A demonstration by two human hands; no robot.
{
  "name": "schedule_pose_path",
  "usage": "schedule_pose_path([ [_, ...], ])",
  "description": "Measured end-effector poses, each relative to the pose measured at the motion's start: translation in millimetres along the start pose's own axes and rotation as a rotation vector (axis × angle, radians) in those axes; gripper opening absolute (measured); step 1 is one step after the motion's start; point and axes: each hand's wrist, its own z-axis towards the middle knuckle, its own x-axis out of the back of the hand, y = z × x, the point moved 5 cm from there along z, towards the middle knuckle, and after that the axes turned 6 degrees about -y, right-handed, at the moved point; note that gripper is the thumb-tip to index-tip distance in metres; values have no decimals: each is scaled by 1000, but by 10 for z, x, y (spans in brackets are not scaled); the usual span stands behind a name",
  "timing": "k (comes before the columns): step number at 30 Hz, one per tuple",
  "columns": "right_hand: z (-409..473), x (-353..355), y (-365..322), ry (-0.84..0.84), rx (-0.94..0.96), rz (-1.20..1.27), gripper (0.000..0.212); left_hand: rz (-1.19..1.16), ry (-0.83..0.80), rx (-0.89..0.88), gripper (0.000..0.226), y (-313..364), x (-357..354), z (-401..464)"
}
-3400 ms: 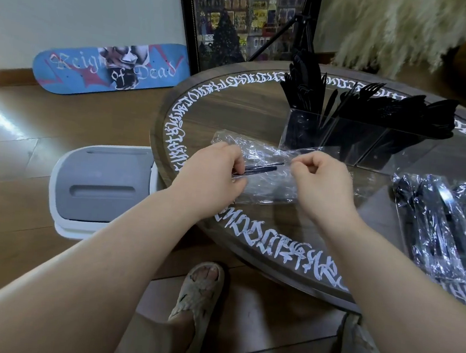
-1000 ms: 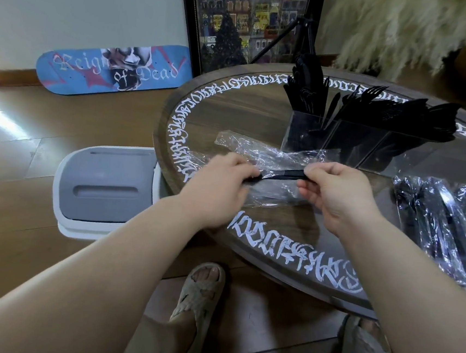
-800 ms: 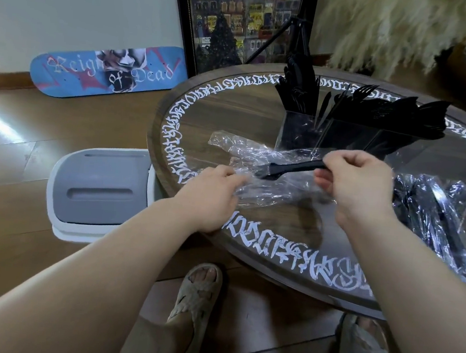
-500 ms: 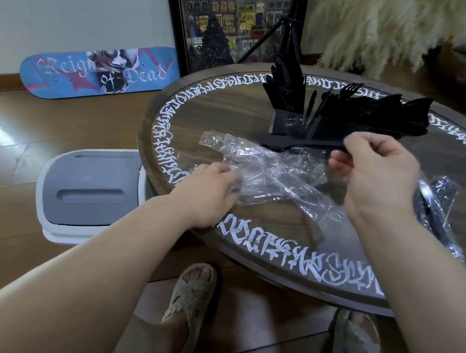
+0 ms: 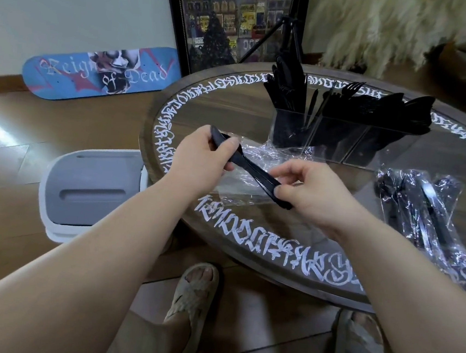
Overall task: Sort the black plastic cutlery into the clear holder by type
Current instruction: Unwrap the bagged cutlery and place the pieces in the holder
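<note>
A bunch of black plastic cutlery (image 5: 251, 168) hangs above the table's near left part, held at both ends. My left hand (image 5: 199, 159) grips its upper end. My right hand (image 5: 307, 192) pinches its lower end. Under them lies an empty clear wrapper (image 5: 259, 153). The clear holder (image 5: 340, 142) stands further back, its compartments filled with black knives, forks and spoons. More wrapped black cutlery (image 5: 427, 212) lies at the right.
The round wooden table (image 5: 232, 111) has a glass top and white lettering round its rim. A grey and white bin (image 5: 91, 191) stands on the floor at the left. A skateboard deck (image 5: 102, 71) leans on the wall. My sandalled feet (image 5: 194, 295) are below.
My right hand pulled the black cutlery out of the wrapper and lifted it. My left hand let go of the wrapper and took the cutlery's other end. The wrapper now lies loose.
</note>
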Motion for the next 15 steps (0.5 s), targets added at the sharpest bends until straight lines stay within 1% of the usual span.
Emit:
schedule_pose_path([
  [1, 3, -29, -17, -18, 8, -98, 26, 28, -16, -10, 15, 1, 4, -6],
  [3, 12, -93, -53, -45, 24, -143, 21, 64, -55, -31, 12, 18, -7, -30],
  [5, 22, -135, -115, -19, 59, -81, 20, 91, -99, -50, 11, 45, -37, -65],
  [8, 50, -157, -209, 47, 157, 9, 26, 119, -168, -95, 10, 97, -104, -118],
  [11, 80, -156, -215, 106, 195, 9, 30, 75, -200, -108, 7, 144, -146, -150],
  [15, 86, -138, -204, 150, 212, 23, 21, -20, -232, -49, 12, 126, -192, -154],
])
